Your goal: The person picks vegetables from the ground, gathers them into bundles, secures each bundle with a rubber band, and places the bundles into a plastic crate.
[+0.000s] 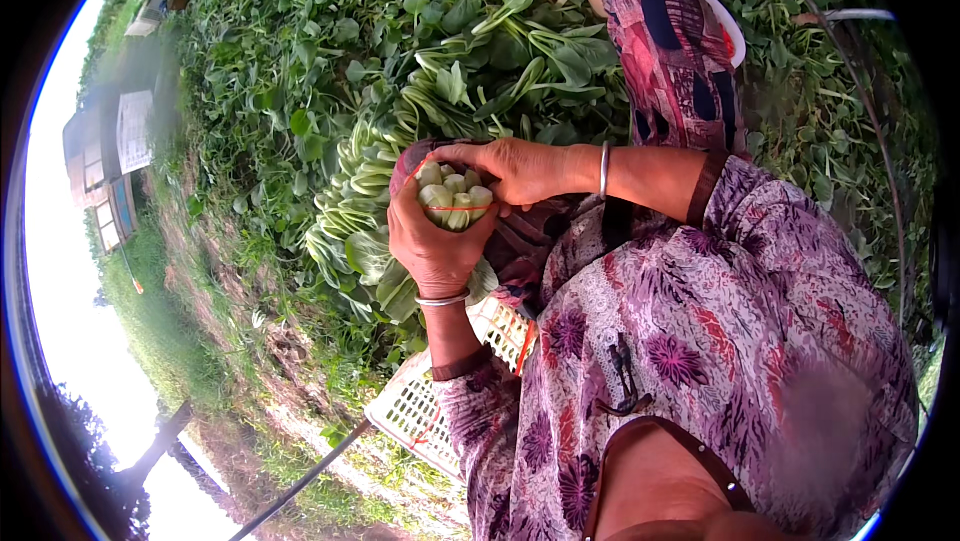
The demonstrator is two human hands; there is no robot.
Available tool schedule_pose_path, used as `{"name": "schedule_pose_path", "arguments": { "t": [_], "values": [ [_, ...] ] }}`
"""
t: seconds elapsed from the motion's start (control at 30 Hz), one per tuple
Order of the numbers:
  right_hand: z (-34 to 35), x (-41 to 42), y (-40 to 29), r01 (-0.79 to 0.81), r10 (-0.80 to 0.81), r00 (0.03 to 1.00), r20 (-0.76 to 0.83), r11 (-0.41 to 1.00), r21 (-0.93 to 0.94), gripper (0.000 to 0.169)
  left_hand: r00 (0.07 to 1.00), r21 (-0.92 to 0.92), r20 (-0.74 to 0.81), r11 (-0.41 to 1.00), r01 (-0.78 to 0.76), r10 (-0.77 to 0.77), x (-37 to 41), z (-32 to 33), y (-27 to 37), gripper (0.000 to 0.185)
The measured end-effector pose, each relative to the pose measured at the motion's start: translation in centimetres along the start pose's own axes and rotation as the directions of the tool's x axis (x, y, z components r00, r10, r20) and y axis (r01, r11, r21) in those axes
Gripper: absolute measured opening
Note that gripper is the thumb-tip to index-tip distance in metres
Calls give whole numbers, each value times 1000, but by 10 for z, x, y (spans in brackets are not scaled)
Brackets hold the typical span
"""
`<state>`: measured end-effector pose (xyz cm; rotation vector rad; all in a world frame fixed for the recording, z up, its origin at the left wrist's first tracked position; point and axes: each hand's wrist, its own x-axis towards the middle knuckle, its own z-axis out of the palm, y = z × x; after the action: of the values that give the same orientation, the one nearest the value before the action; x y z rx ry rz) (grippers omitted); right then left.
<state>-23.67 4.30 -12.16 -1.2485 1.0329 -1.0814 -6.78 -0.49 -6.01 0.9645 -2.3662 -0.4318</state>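
Observation:
My left hand (437, 241), with a metal bangle at the wrist, is wrapped around a bunch of bok choy (455, 192), its pale cut stem ends facing up. A thin red band (454, 208) crosses the stems and stretches up by the left index finger. Along the bunch's upper right side, my right hand (517, 169), also wearing a bangle, has its fingers on the band; part of its grip is hidden. Loose bok choy (364, 173) lies piled beside the left hand, stems gathered together. More cut plants (517, 68) lie beyond both hands.
A white slatted plastic crate (420, 410) with red cord stands by my left forearm, near a dark pole (300, 479). Leafy crop (285, 75) covers the ground. My patterned trouser leg (675, 60) stretches out at the top. A thin dark hose or cable (862, 90) curves along the right.

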Motion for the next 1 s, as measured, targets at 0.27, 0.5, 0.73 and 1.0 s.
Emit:
{"name": "schedule_pose_path", "arguments": {
  "t": [0.27,0.5,0.73,1.0],
  "values": [
    [-9,5,-36,-200,195,972,133,979,29,79,993,-248,27,962,114,-111,-2,-8,-5,87],
    [-6,16,-58,-309,290,936,200,948,73,67,972,-671,-24,725,157,-233,-17,-5,-21,99],
    [-6,19,-69,-379,314,908,276,897,227,58,947,-824,-45,548,145,-318,-19,-5,-22,101],
    [13,32,-111,-320,416,875,249,881,-348,46,921,-829,-141,552,91,-364,-31,-8,-30,104]
  ]
}}
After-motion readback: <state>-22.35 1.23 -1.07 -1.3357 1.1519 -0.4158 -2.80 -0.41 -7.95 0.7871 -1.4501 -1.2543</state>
